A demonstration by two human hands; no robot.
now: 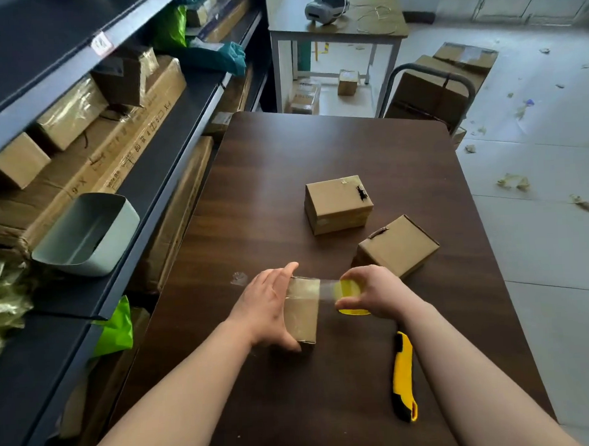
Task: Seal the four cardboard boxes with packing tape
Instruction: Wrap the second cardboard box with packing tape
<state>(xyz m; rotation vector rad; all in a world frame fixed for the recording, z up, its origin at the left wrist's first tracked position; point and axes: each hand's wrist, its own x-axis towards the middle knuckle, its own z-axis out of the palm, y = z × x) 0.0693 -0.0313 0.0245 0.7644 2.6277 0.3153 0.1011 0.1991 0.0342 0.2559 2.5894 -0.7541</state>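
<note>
Nearest to the camera, a yellow utility knife (403, 377) is laid on the dark wooden table (316, 146), just beside the right forearm and not touched. Above it, a small cardboard box (301, 313) is kept at the near middle of the table by the left hand (266, 306); the fingers are spread flat against its left side and the thumb is laid over the far top edge. The right hand (372, 292) is closed around a yellow roll of packing tape (349, 293), and a clear strip of tape (325, 289) is stretched from the roll onto the top of the box.

The strip should be kept tight and straight along the seam, it seems, and pressed down before it is cut, so that no wrinkles are made; the box must be held firm against the pull.

Further away, two more cardboard boxes are seen: one (398, 246) near the right hand, another (336, 203) behind it. Whether these are sealed cannot be told. A fourth box is not identified on the table.
</note>
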